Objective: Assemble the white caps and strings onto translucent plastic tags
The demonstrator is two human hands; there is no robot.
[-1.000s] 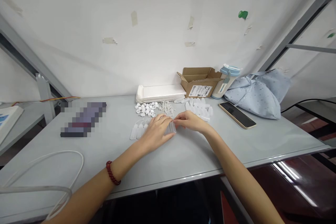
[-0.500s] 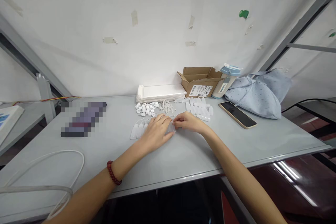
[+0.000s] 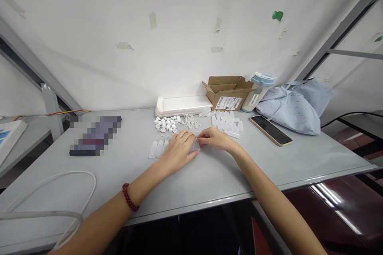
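Note:
My left hand (image 3: 176, 152) is curled around a small clear plastic bottle (image 3: 194, 147) lying low over the grey table (image 3: 209, 175). My right hand (image 3: 216, 138) pinches at the bottle's right end, fingertips closed; what sits between them is too small to make out. Finished little bottles (image 3: 157, 148) lie in a row just left of my left hand. White caps (image 3: 166, 124) and thin plastic pieces (image 3: 190, 120) are scattered just beyond my hands. More empty bottles (image 3: 228, 122) lie behind my right hand.
A stack of white trays (image 3: 182, 106), an open cardboard box (image 3: 228, 91), a blue-lidded cup (image 3: 257, 91), a pale blue cloth bag (image 3: 295, 107) and a phone (image 3: 270, 130) line the back and right. Clear tubing (image 3: 50, 199) loops at the front left.
Both hands have stayed together on the small bottle, shifting only slightly; the bottle sits a little deeper in my left hand than a second ago.

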